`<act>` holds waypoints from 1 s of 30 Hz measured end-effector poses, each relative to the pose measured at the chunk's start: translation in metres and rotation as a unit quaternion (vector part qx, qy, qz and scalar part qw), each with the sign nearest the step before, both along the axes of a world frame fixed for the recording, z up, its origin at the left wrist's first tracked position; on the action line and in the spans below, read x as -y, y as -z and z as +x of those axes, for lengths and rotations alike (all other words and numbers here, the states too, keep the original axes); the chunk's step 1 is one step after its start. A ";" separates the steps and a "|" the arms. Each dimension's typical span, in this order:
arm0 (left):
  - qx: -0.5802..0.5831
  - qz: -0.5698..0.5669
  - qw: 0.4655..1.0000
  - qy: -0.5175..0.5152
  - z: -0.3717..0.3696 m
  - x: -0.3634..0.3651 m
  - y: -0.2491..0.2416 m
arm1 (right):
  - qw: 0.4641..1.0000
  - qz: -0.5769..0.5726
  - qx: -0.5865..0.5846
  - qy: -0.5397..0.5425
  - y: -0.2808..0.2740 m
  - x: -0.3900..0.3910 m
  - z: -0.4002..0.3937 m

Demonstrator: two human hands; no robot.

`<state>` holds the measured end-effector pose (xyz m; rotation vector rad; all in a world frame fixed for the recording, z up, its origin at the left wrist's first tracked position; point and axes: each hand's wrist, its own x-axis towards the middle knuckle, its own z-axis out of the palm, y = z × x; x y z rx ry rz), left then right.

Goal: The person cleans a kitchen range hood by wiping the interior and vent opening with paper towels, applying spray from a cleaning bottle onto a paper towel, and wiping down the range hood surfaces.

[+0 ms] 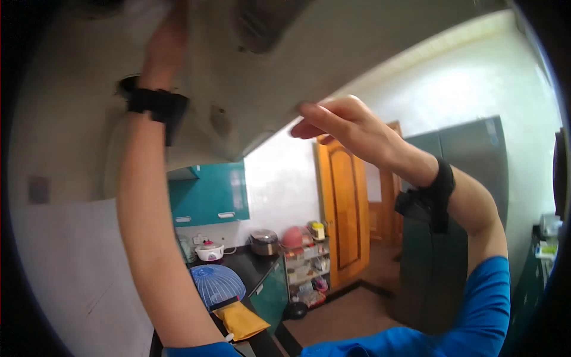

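Note:
Overhead is the underside of a large greyish range hood (250,77) with dark, stained openings. My left hand (166,41) reaches up to it at the top of the view, smeared by motion. A pale, blurred thing that looks like a white cloth (143,16) is at its fingers, against the hood. My right hand (351,128) is raised at the hood's right edge, fingers stretched out and loosely bent. Its fingertips are at the edge and seem to touch it; nothing shows in that hand. Both wrists wear black straps.
Below stands a dark counter (256,268) with a blue mesh food cover (217,284), a yellow cloth-like item (242,320), a white cooker (209,251) and a rice cooker (264,242). Beyond are a shelf rack (306,268), a wooden door (345,214) and a dark fridge (470,154).

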<state>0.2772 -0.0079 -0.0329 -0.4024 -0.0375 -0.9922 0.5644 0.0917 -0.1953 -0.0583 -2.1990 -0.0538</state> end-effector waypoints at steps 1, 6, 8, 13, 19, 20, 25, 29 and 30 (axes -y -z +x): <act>-0.004 -0.001 1.000 -0.006 -0.003 0.000 -0.001 | 0.999 -0.017 0.016 -0.022 0.001 -0.004 -0.004; -0.010 -0.009 1.000 -0.004 -0.004 0.000 0.001 | 0.996 0.000 0.058 -0.065 0.010 0.026 -0.027; -0.011 0.002 1.000 0.007 -0.009 0.008 -0.001 | 0.982 -0.044 0.058 -0.177 0.008 0.035 -0.045; -0.043 0.012 0.994 0.100 -0.034 0.015 0.018 | 0.957 -0.024 -0.003 -0.290 -0.008 0.062 -0.064; -0.009 -0.091 0.980 0.178 0.001 0.025 0.028 | 0.967 0.022 -0.006 -0.254 -0.007 0.068 -0.063; 0.000 -0.096 0.982 0.165 0.015 0.032 0.030 | 0.967 0.032 -0.023 -0.253 -0.006 0.067 -0.062; -0.035 -0.091 0.975 0.198 -0.001 0.021 0.031 | 0.965 0.044 -0.031 -0.258 -0.010 0.062 -0.063; 0.034 -0.128 0.960 0.247 -0.050 0.031 0.046 | 0.965 0.039 -0.028 -0.257 -0.015 0.065 -0.062; 0.039 -0.117 0.970 0.209 -0.052 0.038 0.052 | 0.964 0.040 -0.025 -0.262 -0.016 0.064 -0.064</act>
